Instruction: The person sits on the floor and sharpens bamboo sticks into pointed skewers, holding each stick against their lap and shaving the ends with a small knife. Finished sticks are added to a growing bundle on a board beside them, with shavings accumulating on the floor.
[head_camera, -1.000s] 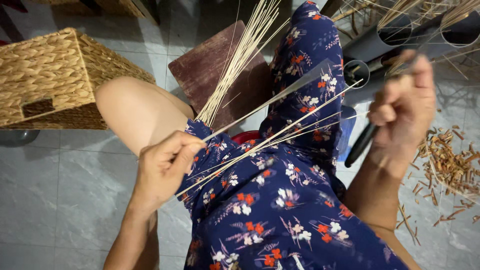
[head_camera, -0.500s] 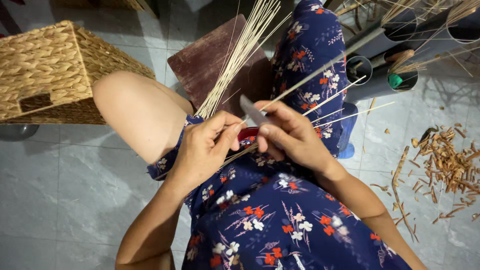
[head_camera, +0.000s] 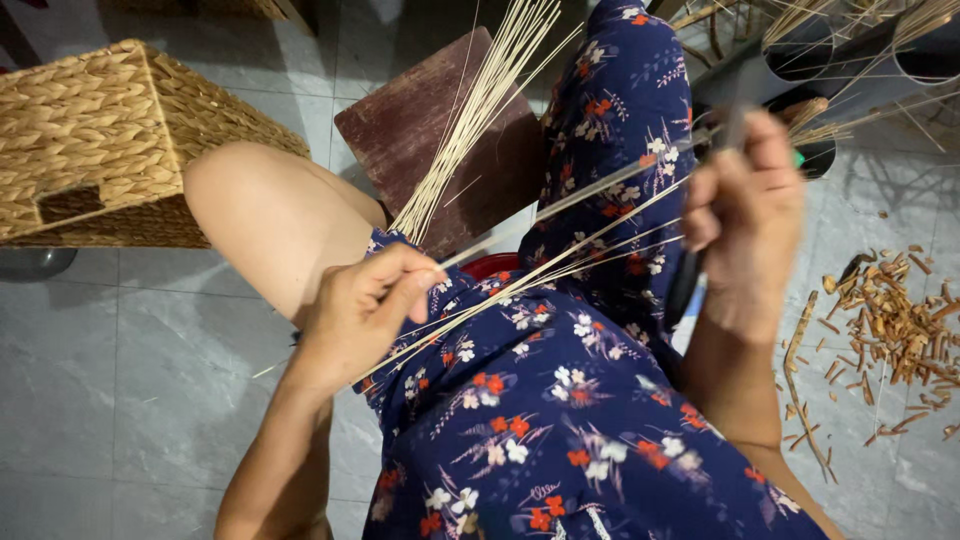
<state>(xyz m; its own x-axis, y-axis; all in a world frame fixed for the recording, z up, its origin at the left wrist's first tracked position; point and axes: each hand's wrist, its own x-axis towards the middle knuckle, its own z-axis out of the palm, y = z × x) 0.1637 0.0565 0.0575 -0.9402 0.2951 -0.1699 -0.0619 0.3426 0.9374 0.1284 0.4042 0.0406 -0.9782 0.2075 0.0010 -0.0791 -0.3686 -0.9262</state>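
1. Over the lap, seen from the head camera, a person sits in a dark blue dress (head_camera: 560, 420) printed with red and white flowers, one bare knee (head_camera: 260, 215) raised to the left.
2. Left hand (head_camera: 355, 320) rests above the thigh, its fingers (head_camera: 415, 285) pinched closed on the near ends of several thin pale strips (head_camera: 560, 245) that run up and to the right across the dress.
3. Right hand (head_camera: 745, 225) is raised at the far end of those strips and blurred; its fingers are curled closed round a dark-handled knife (head_camera: 685, 285), whose handle sticks out below the fist. The blade above the fist is too smeared to tell whether it touches the strips.
4. Behind the left hand a bundle of pale sticks (head_camera: 480, 110) fans upward from between the knees, lying across a dark red board (head_camera: 400, 140).
5. Woven basket (head_camera: 90, 140) stands on the grey tiled floor (head_camera: 120, 390) at the far left, near the knee.
6. Brown shavings (head_camera: 890, 330) lie in a heap on the floor at the right.
7. Dark tubes (head_camera: 850, 70) holding more sticks lie at the top right.
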